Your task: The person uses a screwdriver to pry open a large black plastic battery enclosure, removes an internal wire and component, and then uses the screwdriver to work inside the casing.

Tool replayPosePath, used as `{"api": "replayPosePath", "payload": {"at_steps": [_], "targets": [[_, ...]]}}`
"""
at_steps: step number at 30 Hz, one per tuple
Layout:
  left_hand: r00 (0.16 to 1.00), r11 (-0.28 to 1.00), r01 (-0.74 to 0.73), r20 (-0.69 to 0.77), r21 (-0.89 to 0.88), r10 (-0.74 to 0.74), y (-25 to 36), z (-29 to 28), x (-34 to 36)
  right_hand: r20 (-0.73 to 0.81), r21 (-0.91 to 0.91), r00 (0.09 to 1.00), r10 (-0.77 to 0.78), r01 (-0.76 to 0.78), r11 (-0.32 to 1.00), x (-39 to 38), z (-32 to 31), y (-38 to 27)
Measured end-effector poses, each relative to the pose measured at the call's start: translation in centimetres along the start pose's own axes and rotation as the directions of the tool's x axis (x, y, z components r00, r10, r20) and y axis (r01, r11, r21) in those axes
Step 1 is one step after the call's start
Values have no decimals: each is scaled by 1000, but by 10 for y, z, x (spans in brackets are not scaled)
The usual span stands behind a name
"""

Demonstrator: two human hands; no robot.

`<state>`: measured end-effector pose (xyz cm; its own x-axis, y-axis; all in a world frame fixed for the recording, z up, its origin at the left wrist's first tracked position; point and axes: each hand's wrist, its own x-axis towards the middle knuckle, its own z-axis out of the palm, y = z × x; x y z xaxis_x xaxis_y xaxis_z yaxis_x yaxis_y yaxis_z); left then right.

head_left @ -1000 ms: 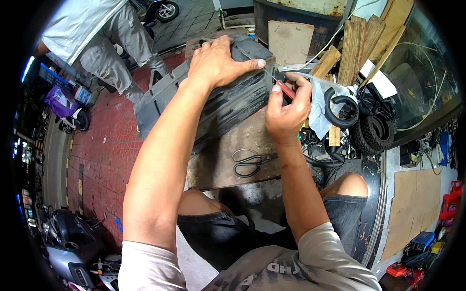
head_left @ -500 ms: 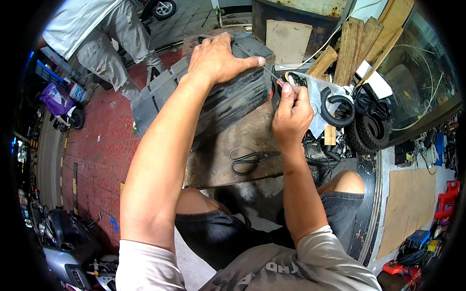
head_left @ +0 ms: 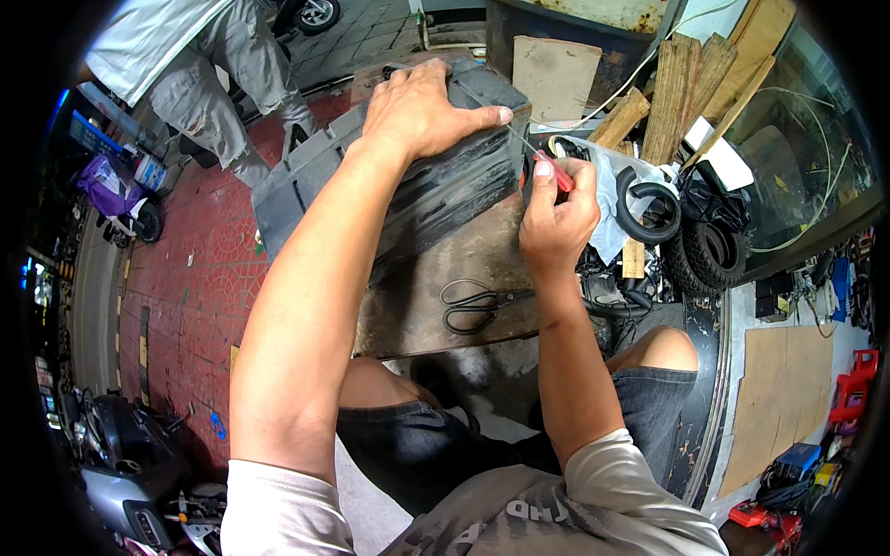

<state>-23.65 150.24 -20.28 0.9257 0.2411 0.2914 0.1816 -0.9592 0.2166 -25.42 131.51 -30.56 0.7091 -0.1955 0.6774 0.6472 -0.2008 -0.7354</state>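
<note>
A dark grey, scuffed plastic case (head_left: 445, 199) lies on a worn wooden board (head_left: 408, 320) in front of me. My left hand (head_left: 417, 111) rests on top of the case, its fingers spread and its thumb stretched to the right. In my right hand (head_left: 559, 215) is a red-handled screwdriver (head_left: 564, 179), pinched between thumb and fingers. Its thin metal shaft points up and left to the right end of the case; whether the tip touches is too small to tell. Black-handled scissors (head_left: 473, 310) lie on the board, nearer to me than the case.
To the right are a white plastic bag (head_left: 607, 227), a black rubber ring (head_left: 646, 206), tyres (head_left: 709, 255) and wooden planks (head_left: 669, 97). A person in torn grey trousers (head_left: 222, 83) stands at far left. A motorbike (head_left: 139, 473) is at lower left.
My right fingers have shifted on the screwdriver, and more of its red handle shows. My left hand stays on the case.
</note>
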Motion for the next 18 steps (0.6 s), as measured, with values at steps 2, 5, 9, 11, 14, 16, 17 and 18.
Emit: {"api": "replayPosePath", "payload": {"at_steps": [2,5,9,11,14,16,17,18], "targets": [[1000,1000,3,15,0,-3,2,-1,0,-85,26,992,-95,98,995,3,5,-3],[1000,1000,-3,0,9,3,0,1,1,53,-2,990,128,-128,992,3,0,0],[1000,1000,-3,6,7,3,0,2,1,168,-189,968,184,-151,970,7,-9,-3],[1000,1000,3,15,9,-3,1,1,2,51,-30,998,-29,30,999,3,1,1],[1000,1000,-3,-5,0,3,0,2,1,10,80,999,-42,41,996,3,3,-7],[1000,1000,-9,-20,-2,9,0,3,1,108,64,992,59,-66,996,4,-2,2],[1000,1000,-11,-23,0,11,0,3,1,154,51,982,109,-118,992,6,-3,6],[1000,1000,-12,-26,2,12,0,3,2,108,16,993,39,-41,999,6,-3,9]]}}
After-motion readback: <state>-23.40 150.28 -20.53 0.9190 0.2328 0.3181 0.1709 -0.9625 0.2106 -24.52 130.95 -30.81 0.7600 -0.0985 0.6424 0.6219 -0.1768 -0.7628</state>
